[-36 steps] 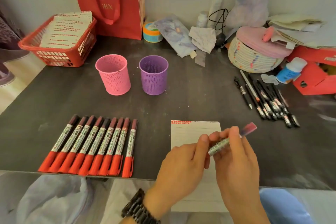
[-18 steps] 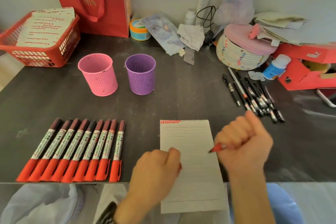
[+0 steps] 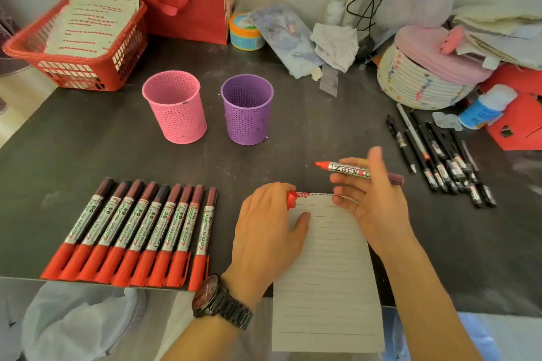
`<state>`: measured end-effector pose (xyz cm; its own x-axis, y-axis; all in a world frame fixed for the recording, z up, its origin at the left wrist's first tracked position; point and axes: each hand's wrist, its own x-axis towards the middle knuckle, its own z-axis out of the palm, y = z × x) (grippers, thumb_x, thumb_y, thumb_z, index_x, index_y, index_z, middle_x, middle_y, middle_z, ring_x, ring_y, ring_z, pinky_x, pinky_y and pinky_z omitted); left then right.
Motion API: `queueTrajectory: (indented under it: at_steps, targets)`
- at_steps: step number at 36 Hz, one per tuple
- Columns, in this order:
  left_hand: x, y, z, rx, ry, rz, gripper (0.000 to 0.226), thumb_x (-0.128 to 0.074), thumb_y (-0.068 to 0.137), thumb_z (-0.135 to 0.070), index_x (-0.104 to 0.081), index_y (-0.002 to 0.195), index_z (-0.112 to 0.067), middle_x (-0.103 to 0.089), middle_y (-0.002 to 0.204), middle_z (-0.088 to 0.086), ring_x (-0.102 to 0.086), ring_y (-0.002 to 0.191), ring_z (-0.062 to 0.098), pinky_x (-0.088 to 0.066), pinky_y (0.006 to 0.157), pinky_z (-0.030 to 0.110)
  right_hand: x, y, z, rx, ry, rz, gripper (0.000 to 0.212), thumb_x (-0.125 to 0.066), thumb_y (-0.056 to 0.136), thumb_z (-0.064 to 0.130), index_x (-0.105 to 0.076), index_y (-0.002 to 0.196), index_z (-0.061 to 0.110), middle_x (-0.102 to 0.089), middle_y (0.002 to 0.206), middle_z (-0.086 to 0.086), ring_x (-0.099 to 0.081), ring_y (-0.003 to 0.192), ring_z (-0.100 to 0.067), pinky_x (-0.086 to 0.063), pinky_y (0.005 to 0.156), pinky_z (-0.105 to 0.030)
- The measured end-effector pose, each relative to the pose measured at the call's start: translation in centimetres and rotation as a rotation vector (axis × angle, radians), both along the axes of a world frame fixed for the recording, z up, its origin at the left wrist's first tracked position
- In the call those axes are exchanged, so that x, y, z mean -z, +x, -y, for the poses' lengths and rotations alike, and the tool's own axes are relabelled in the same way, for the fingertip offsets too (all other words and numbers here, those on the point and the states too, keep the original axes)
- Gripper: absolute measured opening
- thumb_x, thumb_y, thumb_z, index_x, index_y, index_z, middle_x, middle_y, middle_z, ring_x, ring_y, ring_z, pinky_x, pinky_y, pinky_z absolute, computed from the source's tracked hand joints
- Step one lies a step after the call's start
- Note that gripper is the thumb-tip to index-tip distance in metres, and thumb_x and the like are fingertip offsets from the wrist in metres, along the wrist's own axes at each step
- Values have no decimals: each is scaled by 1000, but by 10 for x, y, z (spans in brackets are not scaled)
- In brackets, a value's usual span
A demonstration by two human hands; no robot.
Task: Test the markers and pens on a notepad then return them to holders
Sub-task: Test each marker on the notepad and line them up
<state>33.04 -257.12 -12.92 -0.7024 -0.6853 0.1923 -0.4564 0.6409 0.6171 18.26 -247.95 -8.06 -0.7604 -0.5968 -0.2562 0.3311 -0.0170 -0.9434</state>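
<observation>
From the head camera: the left hand rests on the notepad, I'd say to pin it flat. It pinches the red cap, handy for recapping. The right hand, fingers loosely curled, holds the uncapped marker just above the pad's top edge. The marker lies almost crosswise, nib pointing left, tail towards the black pens.

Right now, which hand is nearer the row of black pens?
Right. The right hand, holding the uncapped red marker, is just left of the black pens, apart from them. The left hand, pinching the red cap, rests on the notepad, farther left.
</observation>
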Motion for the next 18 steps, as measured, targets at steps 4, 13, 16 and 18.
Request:
queueTrajectory:
  at_steps: [4,13,16,18]
  targets:
    - [5,-1,3,-32,42,10,40,-70,82,-47,-51,115,-36,-48,107,-27,-43,108,-2,-29,93,18,8,0,12,42,82,-287,25,-75,87,41,-66,76,21,-62,58,-5,-58,47,-17,-47,43,-26]
    - [12,-3,3,-93,11,-10,48,-76,76,-50,-44,112,-45,-38,106,-31,-40,107,-3,-32,90,21,35,2,15,140,263,-564,28,-69,80,25,-52,58,25,-58,44,0,-50,41,-3,-42,50,-12]
    - [13,-3,3,-94,35,4,48,-75,76,-54,-43,112,-47,-38,107,-32,-31,101,-13,-31,89,19,37,1,16,130,276,-579,28,-69,81,19,-53,58,25,-59,44,-1,-51,40,-3,-41,48,-10]
    - [13,-3,2,-98,29,1,50,-76,76,-53,-44,113,-46,-41,107,-31,-29,101,-14,-30,89,18,38,1,17,131,284,-588,27,-70,82,16,-53,61,20,-59,45,-2,-51,41,-3,-42,49,-10]
